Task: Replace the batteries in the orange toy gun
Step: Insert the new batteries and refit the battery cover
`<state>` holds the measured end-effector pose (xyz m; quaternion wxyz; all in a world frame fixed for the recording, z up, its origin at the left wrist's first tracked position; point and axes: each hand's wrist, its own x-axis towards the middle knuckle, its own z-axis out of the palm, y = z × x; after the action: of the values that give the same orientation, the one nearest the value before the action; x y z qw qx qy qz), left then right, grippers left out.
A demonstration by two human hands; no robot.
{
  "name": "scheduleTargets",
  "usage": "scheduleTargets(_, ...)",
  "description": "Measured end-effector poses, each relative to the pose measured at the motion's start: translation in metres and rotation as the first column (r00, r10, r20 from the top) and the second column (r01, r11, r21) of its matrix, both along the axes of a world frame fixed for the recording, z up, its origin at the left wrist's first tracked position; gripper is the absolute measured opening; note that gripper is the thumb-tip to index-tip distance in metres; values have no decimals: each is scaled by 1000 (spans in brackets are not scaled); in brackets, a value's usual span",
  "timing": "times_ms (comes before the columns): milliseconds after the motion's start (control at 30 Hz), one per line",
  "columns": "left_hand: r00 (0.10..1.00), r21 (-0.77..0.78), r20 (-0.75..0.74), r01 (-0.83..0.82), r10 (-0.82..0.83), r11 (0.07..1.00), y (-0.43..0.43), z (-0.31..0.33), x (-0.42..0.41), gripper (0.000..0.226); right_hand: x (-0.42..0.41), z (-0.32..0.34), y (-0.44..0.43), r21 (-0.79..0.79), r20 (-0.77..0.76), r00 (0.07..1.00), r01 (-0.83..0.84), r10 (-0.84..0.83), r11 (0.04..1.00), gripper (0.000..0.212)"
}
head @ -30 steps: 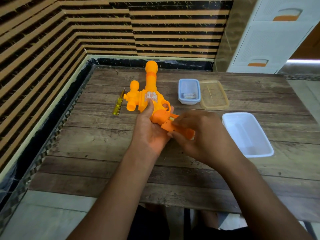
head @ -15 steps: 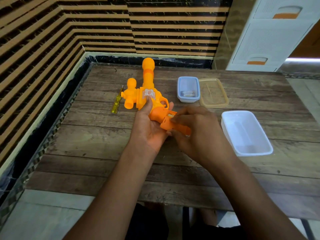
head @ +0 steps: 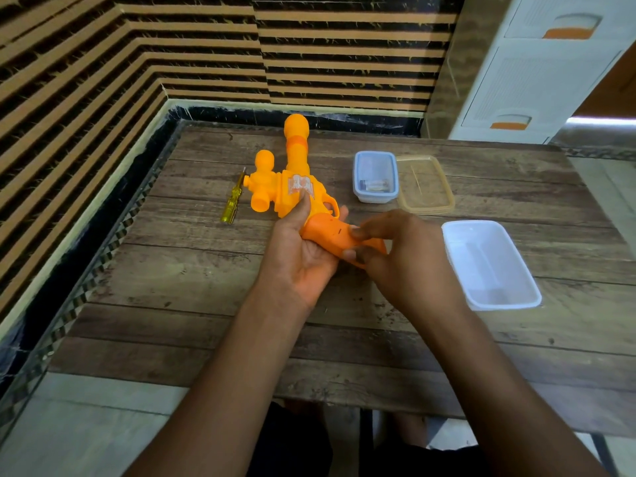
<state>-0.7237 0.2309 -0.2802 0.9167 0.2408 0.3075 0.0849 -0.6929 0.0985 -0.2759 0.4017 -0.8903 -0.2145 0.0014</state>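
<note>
The left hand (head: 303,259) cradles the toy gun (head: 303,197) steady while right-hand fingers (head: 358,232) pinch its grip, apparently seating the battery cover.

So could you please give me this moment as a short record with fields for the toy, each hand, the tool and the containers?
toy: orange toy gun, barrel pointing away
left hand: cradles the grip from below
right hand: fingers pressed on the grip's cover
tool: yellow screwdriver, left of the gun, untouched
containers: small blue-rimmed box with small items inside; its lid alongside; white tub
surface: wooden table
</note>
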Motion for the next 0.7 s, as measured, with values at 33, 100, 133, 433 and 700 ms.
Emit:
scheduleTargets(33,1000,-6,6,7,-7,1000,0,-2,0,44,1,1,-1,0,-12,1000,4,-4,1000,25)
scheduleTargets(100,1000,-10,19,14,-14,1000,2,-5,1,46,0,6,0,0,-35,999,0,0,1000,25)
scheduleTargets(133,1000,-13,26,16,-16,1000,2,-7,0,47,0,8,1,-7,-55,998,-1,0,1000,25)
scheduleTargets(433,998,6,54,17,-17,1000,3,-8,1,47,0,6,1,34,-87,996,15,-12,999,29)
scheduleTargets(700,992,27,123,-44,41,999,14,-9,2,61,-4,-6,-15,208,-204,972,163,-120,964,28)
